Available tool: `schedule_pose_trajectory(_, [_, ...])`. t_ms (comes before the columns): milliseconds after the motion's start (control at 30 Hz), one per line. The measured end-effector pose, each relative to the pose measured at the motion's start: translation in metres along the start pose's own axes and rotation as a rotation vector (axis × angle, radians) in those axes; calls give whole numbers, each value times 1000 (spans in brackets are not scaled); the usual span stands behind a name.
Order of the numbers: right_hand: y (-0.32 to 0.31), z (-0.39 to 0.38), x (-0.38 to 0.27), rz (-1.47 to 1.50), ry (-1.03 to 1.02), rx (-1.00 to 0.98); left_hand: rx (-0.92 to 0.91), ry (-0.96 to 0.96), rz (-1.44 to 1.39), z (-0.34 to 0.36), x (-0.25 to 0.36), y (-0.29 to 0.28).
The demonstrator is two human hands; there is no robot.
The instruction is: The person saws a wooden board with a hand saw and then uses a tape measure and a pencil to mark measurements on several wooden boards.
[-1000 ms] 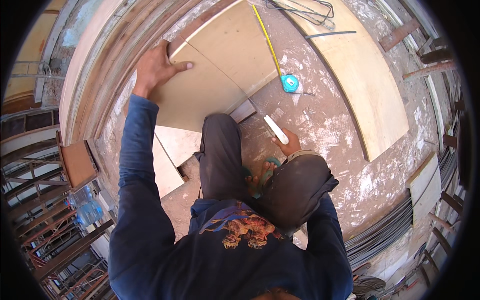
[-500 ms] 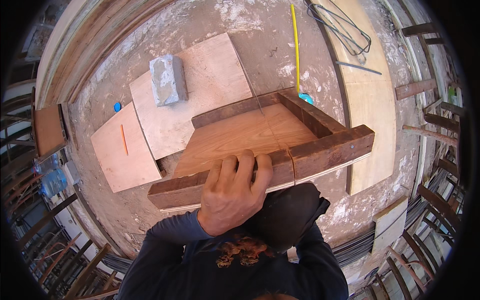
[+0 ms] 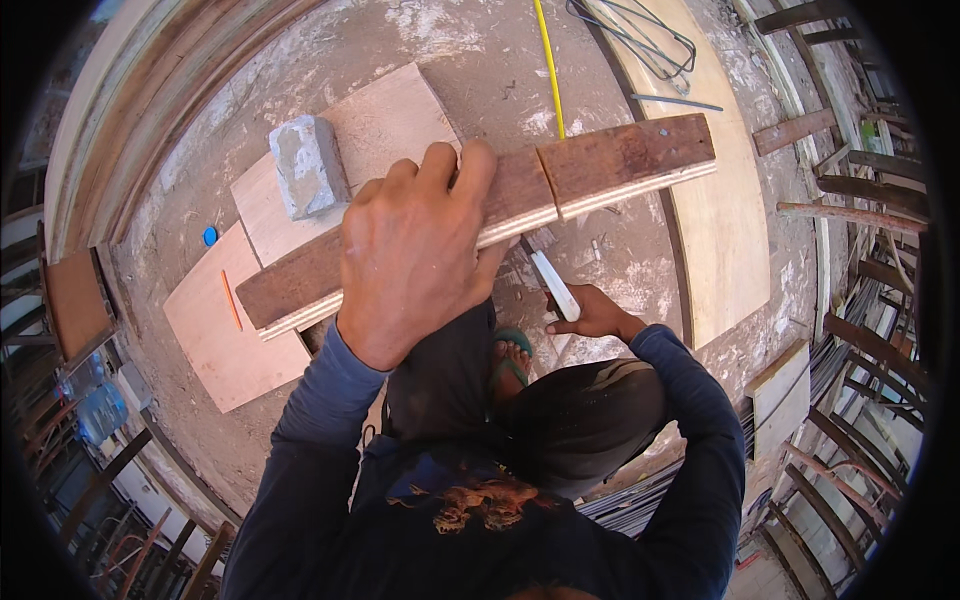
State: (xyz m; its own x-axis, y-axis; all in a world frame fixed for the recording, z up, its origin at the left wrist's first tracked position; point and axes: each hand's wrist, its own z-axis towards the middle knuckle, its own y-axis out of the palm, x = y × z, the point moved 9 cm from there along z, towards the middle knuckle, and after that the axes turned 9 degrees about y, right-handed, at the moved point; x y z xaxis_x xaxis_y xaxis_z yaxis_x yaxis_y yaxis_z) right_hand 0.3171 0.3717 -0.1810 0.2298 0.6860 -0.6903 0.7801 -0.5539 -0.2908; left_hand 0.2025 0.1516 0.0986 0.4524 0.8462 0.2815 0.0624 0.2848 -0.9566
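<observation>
My left hand is closed over the near edge of a wooden frame, made of dark reddish-brown lumber with a plywood sheet along its lower side. The frame is tilted up, so its long edge faces me and most of its panel is hidden. A thin cut line crosses that edge to the right of my fingers. Below the frame, my right hand is closed on a white-handled tool. Its narrow dark end reaches up beneath the frame, and its working part is mostly hidden.
A grey block rests on plywood sheets, with an orange pencil-like stick nearby. A blue cap lies left. Beyond the frame are a yellow strip, a long board and bent metal rods. My sandalled foot is below.
The frame has lifted and tilted up toward me, hiding its inner panel. My right hand has come into view with the white-handled tool. My left hand still grips the frame.
</observation>
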Motion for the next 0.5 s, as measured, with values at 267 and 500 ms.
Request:
schedule_pose_trajectory(267, [28, 5, -9, 309, -194, 298, 156, 77, 86, 25, -29, -14])
schedule_pose_trajectory(500, [32, -4, -37, 463, -194, 825, 25, 182, 135, 56, -36, -11])
